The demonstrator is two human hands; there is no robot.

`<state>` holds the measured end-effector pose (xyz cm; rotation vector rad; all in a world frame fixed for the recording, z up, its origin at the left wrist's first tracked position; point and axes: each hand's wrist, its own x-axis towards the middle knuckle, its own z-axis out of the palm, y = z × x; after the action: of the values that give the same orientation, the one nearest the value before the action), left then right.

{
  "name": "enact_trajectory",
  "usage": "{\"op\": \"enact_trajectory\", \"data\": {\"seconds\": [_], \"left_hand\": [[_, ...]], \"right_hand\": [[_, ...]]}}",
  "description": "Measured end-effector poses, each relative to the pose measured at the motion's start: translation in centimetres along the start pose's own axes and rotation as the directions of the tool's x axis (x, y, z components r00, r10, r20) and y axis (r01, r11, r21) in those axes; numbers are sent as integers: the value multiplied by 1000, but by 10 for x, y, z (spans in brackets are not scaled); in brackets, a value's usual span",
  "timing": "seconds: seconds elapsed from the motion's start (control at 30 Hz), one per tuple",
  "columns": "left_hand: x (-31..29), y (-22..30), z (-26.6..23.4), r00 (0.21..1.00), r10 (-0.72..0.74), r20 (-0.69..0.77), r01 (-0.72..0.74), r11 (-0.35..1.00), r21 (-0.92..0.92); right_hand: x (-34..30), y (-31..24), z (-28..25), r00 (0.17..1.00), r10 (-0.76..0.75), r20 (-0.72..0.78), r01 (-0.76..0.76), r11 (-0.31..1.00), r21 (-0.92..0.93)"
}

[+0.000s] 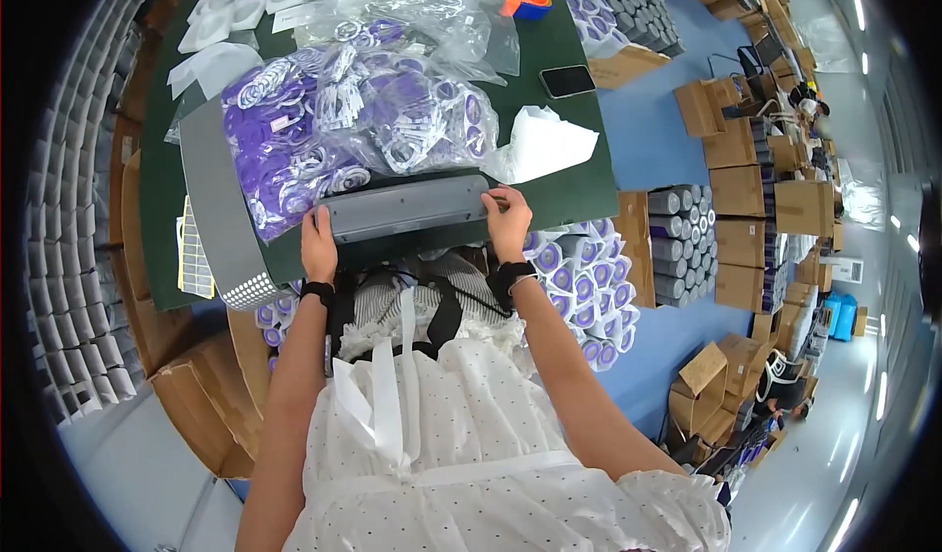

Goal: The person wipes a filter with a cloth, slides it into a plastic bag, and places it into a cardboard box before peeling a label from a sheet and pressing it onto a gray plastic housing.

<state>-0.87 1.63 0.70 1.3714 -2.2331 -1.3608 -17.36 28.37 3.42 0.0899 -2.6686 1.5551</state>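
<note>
A long dark grey panel (407, 209), its edges slightly raised, lies across the near edge of the green table in front of me. My left hand (319, 246) grips its left end, thumb and fingers closed on the edge. At the other end my right hand (507, 220) pinches the upper right corner. Just beyond the panel are clear bags (402, 110) of purple and white ring-shaped parts. Purple discs (263, 140) are piled beside them at the left. To the left of my left hand stands a curved grey sheet (218, 189) with a perforated lower end.
A phone (567, 82), an orange and blue tape roll (528, 2) and a crumpled white wrapper (549, 145) lie on the right of the table (579, 184). A yellow-edged label sheet (196, 258) is at the left. Cartons (677, 248) of grey cylinders stand on the blue floor.
</note>
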Motion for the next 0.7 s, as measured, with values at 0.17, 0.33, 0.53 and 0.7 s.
{"op": "enact_trajectory", "data": {"seconds": [0.17,0.33,0.53,0.7], "left_hand": [[-1,1,1,1000,4,-8,-4,1000,-29],[-4,1,3,998,6,-64,-7,1000,-25],[-2,-3,5,999,28,-37,-30,998,-51],[-5,-2,5,998,23,-65,-25,999,-39]], "right_hand": [[-2,4,-2,994,-102,28,105,984,-144],[-2,-7,-5,999,-22,39,25,997,-76],[2,12,0,998,61,35,-63,996,58],[3,19,-2,992,98,85,-103,993,58]]}}
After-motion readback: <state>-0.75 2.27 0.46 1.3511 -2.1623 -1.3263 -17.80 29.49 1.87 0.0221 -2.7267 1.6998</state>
